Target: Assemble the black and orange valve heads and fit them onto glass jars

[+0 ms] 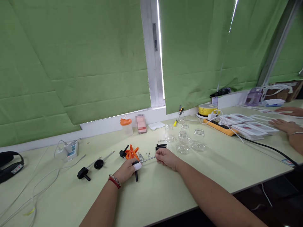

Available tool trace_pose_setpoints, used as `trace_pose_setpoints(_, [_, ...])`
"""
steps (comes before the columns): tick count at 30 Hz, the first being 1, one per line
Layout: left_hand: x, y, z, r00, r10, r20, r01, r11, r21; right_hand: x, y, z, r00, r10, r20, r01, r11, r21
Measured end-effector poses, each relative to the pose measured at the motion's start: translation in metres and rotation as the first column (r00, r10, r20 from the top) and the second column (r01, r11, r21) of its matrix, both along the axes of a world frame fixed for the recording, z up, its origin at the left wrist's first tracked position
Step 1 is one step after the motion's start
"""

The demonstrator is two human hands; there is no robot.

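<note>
My left hand, with a white wrap on its thumb, is closed around the black crank handle of a thin metal rod. The fingers of my right hand pinch the far end of that rod; whether they also hold a small part is hidden. Just beyond my hands lie orange plastic parts, metal pins, tiny pieces, black parts and a spring. Another black crank piece rests behind my left hand. Two more black-headed rods lie to the left, one with a crank and one with a round knob.
Several glass jars stand right of centre, near screwdrivers. An orange-lidded cup is at the back. Cables trail from a white power strip and an orange one. A co-worker's hands are beside stacked white frames.
</note>
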State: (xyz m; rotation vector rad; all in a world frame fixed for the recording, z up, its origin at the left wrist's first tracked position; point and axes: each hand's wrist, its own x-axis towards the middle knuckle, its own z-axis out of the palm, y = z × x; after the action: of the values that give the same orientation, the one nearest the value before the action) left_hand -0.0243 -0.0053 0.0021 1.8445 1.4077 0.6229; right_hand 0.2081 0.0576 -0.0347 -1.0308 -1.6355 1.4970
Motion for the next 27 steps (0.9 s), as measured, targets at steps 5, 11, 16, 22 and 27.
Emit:
trace_pose_setpoints(5, [-0.002,0.002,-0.003,1.0,0.0,-0.003,0.0,1.0,0.011,-0.003,0.002,-0.003,0.999,-0.012,0.041,0.012,1.0,0.013])
trace_pose_setpoints(11, [-0.001,0.002,-0.003,1.0,0.006,0.014,-0.006,1.0,-0.006,-0.002,0.0,0.001,1.0,-0.016,0.001,0.016,1.0,-0.013])
trace_pose_setpoints(16, [0.0,0.001,-0.001,1.0,0.004,0.024,-0.003,1.0,-0.013,0.001,-0.003,0.005,1.0,0.013,-0.015,-0.014,1.0,-0.019])
trace_pose_setpoints(22, [0.001,0.001,0.0,1.0,0.002,0.022,-0.002,1.0,-0.012,-0.001,-0.006,0.008,1.0,-0.005,0.003,0.005,1.0,0.003])
trace_pose_setpoints(27, [-0.001,0.001,-0.001,0.999,0.01,0.042,-0.009,1.0,-0.025,-0.002,-0.005,0.007,0.999,-0.012,0.038,0.012,1.0,0.014])
